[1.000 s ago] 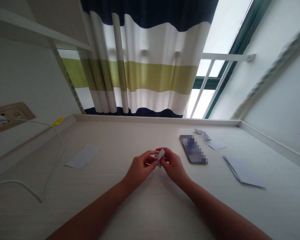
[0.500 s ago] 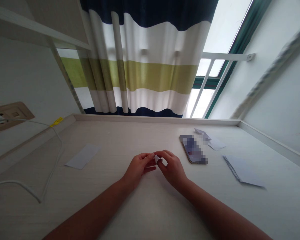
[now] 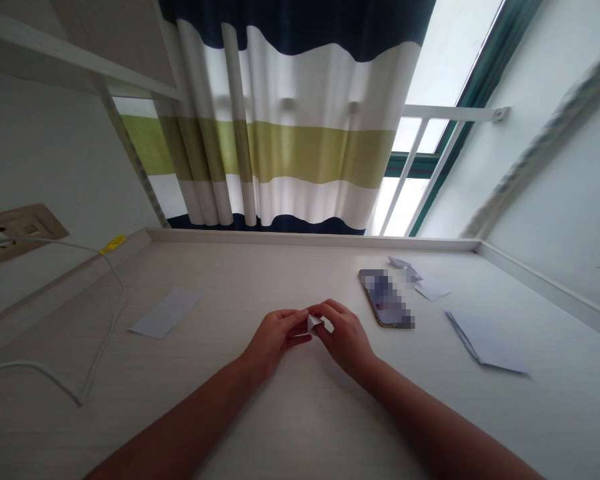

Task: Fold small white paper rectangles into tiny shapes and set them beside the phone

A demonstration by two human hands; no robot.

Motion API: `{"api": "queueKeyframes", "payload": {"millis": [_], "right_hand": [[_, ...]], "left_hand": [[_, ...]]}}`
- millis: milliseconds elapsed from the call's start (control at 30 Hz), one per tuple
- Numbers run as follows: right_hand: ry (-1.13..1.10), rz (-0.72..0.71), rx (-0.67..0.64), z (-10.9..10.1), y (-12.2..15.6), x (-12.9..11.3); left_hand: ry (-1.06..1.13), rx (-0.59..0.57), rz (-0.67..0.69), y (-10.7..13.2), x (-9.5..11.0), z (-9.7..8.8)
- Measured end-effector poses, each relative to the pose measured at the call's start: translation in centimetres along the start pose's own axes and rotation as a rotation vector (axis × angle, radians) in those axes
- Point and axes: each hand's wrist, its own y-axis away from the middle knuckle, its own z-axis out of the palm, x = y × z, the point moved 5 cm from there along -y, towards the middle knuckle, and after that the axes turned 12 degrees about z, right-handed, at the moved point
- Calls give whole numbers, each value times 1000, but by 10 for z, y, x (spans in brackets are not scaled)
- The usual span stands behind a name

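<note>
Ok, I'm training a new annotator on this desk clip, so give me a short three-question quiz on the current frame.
1. True or false: the small folded paper is pinched between the left hand and the right hand.
2. What lies on the desk just beyond the right hand, to its right? A) phone B) scissors C) mug
3. Fill in: the white cable trails along the ___ side of the desk.

Key: 1 true; 2 A; 3 left.
</note>
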Motion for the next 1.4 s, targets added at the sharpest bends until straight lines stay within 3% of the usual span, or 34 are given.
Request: {"api": "queueKeyframes", "payload": {"millis": [267,533,867,1100,1400], "right_hand": [[-113,15,-23,-1,-2,3],[-281,38,-66,2,-3,6],[-653,214,-86,-2,-9,15],[-835,394,-156,8,-10,20],[-829,372,-129,4,-10,19]], "left_hand": [[-68,-55,10,1,3,1],[-83,-32,34,1,8,3],[-306,155,351,-3,34,-11],[-459,61,449,0,37,-4],[-561,42,485,3,36,-2]]}}
